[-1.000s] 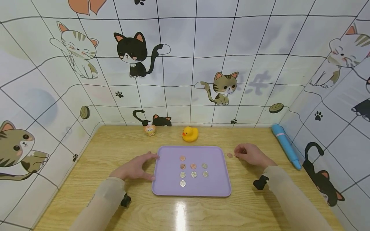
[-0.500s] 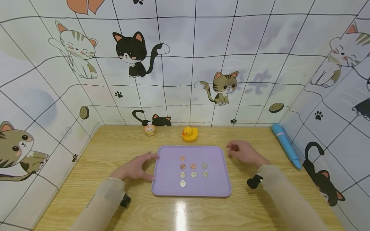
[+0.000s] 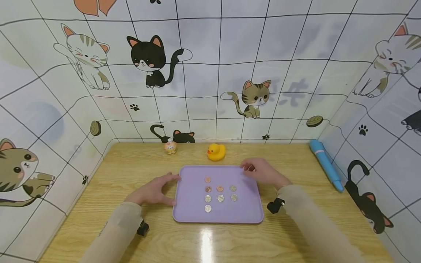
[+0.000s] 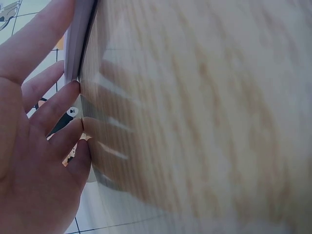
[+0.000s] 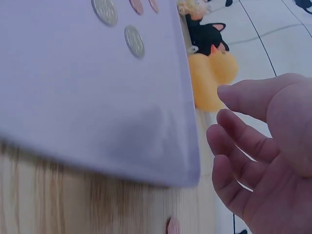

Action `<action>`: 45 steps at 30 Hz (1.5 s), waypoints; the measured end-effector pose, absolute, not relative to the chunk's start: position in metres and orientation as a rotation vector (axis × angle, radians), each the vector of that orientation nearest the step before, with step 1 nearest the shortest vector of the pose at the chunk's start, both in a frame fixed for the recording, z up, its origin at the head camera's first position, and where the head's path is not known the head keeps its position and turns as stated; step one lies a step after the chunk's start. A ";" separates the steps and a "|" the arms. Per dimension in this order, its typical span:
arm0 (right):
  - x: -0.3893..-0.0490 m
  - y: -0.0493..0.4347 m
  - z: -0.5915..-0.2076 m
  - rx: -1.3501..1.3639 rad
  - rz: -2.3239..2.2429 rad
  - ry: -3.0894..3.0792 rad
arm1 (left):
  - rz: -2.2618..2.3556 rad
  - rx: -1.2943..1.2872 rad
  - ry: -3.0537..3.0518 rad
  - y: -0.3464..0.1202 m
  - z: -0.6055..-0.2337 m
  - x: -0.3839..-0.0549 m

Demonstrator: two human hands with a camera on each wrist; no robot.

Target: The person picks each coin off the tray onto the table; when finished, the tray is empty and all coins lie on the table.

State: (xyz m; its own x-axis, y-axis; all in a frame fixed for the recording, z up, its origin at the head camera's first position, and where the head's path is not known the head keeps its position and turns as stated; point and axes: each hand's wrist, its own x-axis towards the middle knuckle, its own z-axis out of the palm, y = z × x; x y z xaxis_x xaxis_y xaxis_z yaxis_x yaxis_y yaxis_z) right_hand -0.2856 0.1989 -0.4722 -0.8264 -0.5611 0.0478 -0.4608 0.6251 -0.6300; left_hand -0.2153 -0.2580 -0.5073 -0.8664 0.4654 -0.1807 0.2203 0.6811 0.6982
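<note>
A lilac tray (image 3: 236, 213) lies on the wooden table with several copper and silver coins (image 3: 220, 198) in rows. At its left edge my left hand (image 3: 154, 190) rests, thumb and fingers spread apart and touching the rim. The tray's side (image 4: 78, 36) shows beside those fingers in the left wrist view. My right hand (image 3: 261, 171) is over the tray's far right corner, thumb and forefinger together in a pinch on a coin that the fingers hide. Below the tray's corner in the right wrist view, a copper coin (image 5: 172, 225) lies on the table.
A yellow rubber duck (image 3: 216, 152) sits just behind the tray. Left of it stands a small orange figurine (image 3: 170, 147). A long blue pen-shaped object (image 3: 325, 165) lies by the right wall. Cat-patterned sheeting (image 3: 204, 80) surrounds the table on three sides.
My right hand has moved left from the coins on the table to the tray's far right corner. The left hand, tray and coins in it have stayed put.
</note>
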 end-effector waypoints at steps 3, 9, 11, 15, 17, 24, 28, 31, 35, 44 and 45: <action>-0.285 0.184 -0.473 -0.892 -0.969 2.649 | 0.995 0.539 2.548 -0.258 -0.507 -0.215; -0.284 0.151 -0.476 -0.940 -0.896 2.588 | 0.981 0.525 2.552 -0.259 -0.506 -0.214; -0.284 0.141 -0.476 -0.934 -0.873 2.571 | 0.980 0.523 2.551 -0.259 -0.506 -0.214; -0.283 0.123 -0.476 -0.925 -0.839 2.556 | 0.990 0.534 2.549 -0.259 -0.507 -0.213; -0.283 0.117 -0.475 -0.934 -0.841 2.545 | 0.991 0.542 2.547 -0.259 -0.507 -0.213; -0.284 0.101 -0.479 -0.983 -0.836 2.525 | 0.995 0.555 2.543 -0.259 -0.509 -0.213; -0.286 0.094 -0.483 -0.976 -0.826 2.531 | 1.001 0.558 2.544 -0.259 -0.509 -0.214; -0.288 0.090 -0.485 -0.978 -0.809 2.552 | 1.012 0.570 2.545 -0.259 -0.508 -0.215; -0.291 0.086 -0.488 -0.981 -0.783 2.567 | 1.012 0.580 2.545 -0.259 -0.508 -0.216; -0.290 0.077 -0.492 -0.993 -0.771 2.516 | 1.018 0.581 2.541 -0.258 -0.508 -0.216; -0.290 0.076 -0.492 -0.993 -0.777 2.507 | 1.019 0.581 2.542 -0.258 -0.508 -0.216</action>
